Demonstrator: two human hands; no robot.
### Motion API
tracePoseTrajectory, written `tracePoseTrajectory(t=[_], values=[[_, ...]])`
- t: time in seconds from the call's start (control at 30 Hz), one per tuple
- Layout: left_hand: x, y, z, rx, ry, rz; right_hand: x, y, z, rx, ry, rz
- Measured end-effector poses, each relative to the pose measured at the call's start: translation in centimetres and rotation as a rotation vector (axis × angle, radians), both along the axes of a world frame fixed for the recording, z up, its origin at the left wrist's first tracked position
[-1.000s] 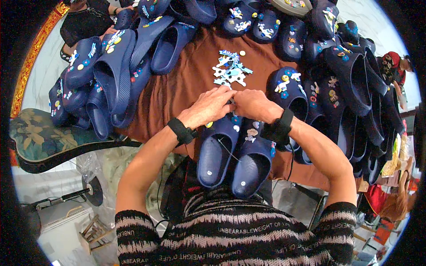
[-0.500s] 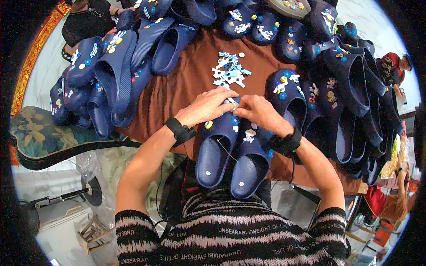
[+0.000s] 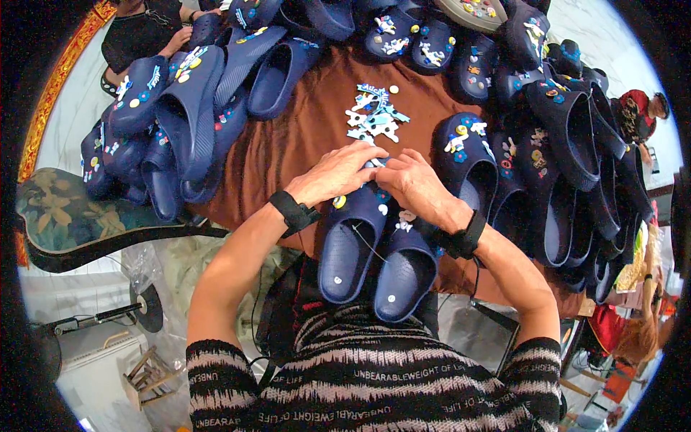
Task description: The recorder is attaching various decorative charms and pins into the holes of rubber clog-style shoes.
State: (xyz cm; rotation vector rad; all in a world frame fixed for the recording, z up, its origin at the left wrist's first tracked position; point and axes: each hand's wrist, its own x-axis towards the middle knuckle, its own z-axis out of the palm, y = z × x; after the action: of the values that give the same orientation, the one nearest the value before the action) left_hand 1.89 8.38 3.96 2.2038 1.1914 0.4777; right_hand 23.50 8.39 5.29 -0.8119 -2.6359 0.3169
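Observation:
A pair of navy clogs lies before me, joined by a thin cord: the left clog (image 3: 349,241) and the right clog (image 3: 405,281), toes pointing away. Colourful charms dot their tops. My left hand (image 3: 338,173) is closed on the left clog's toe, fingers bent over its tip. My right hand (image 3: 419,189) meets it there, its fingers curled at a small white shoe charm (image 3: 373,163) that shows between the hands. The fingertips' undersides are hidden. Just beyond lies a pile of loose charms (image 3: 376,119), white and light blue.
Navy clogs with charms crowd the brown cloth (image 3: 288,147) in a left heap (image 3: 191,122), along the far edge and in a right heap (image 3: 561,173). One decorated clog (image 3: 464,155) stands near my right hand. A padded chair (image 3: 93,216) is at left. Other people sit beyond.
My right hand has shifted slightly forward and turned, its fingers now folded closer over the clog's toe. My left hand stays nearly in place. At the far left, a person's hand has moved at a clog.

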Motion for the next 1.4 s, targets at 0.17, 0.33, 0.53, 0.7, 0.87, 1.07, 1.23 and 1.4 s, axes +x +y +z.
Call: tracePoseTrajectory(t=[0.17, 0.33, 0.53, 0.7, 0.87, 1.07, 1.23, 1.4], values=[[0.0, 0.3, 0.1, -0.05, -0.029, -0.009, 2.1, 1.7, 0.5, -0.222, 0.074, 0.146], [0.1, 0.0, 0.1, -0.021, -0.075, -0.02, 3.1, 1.3, 0.2, -0.443, 0.175, -0.071], [-0.2, -0.2, 2.0, 0.112, -0.005, -0.223, 2.6, 0.3, -0.1, -0.388, 0.052, -0.076], [0.5, -0.6, 1.9, 0.15, -0.004, -0.226, 2.4, 0.1, -0.5, -0.462, 0.084, -0.158], [0.8, -0.2, 1.7, 0.228, 0.075, -0.233, 2.3, 0.5, -1.0, -0.473, 0.101, -0.142], [0.8, 0.0, 1.9, 0.237, 0.064, -0.259, 2.3, 0.7, -1.4, -0.498, 0.152, -0.131], [-0.3, -0.2, 1.6, 0.074, -0.105, -0.17, 2.2, 1.3, 0.1, -0.824, 0.135, -0.146], [-0.4, 0.1, 1.9, 0.097, -0.144, -0.182, 2.3, 1.4, -1.2, -0.643, 0.197, -0.093]])
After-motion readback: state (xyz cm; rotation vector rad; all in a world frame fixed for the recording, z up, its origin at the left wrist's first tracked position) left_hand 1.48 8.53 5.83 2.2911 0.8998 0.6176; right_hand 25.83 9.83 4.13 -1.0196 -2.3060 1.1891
